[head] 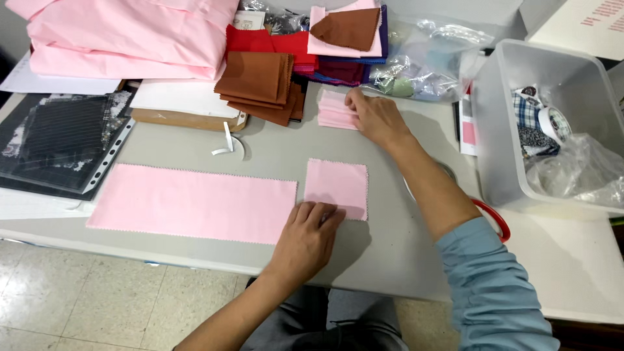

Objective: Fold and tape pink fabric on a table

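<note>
Your left hand (311,235) lies flat, fingers pressing the lower left corner of a small pink fabric square (338,185); your right hand (376,117) reaches out, fingertips on a stack of pink squares (335,110). Grey table (390,247), pale tiled floor (84,292) below. Beside the square lies a long pink strip (192,203), both pinked along the edges. Brown swatches (260,84) sit behind, a clear plastic bin (513,130) to your right.

A grey bench (273,153) carries a long pink cloth strip (192,203) beside a small pink square (337,185). Farther back lie a pink swatch stack (335,110), brown swatches (260,84) and a clear plastic bin (513,130).
</note>
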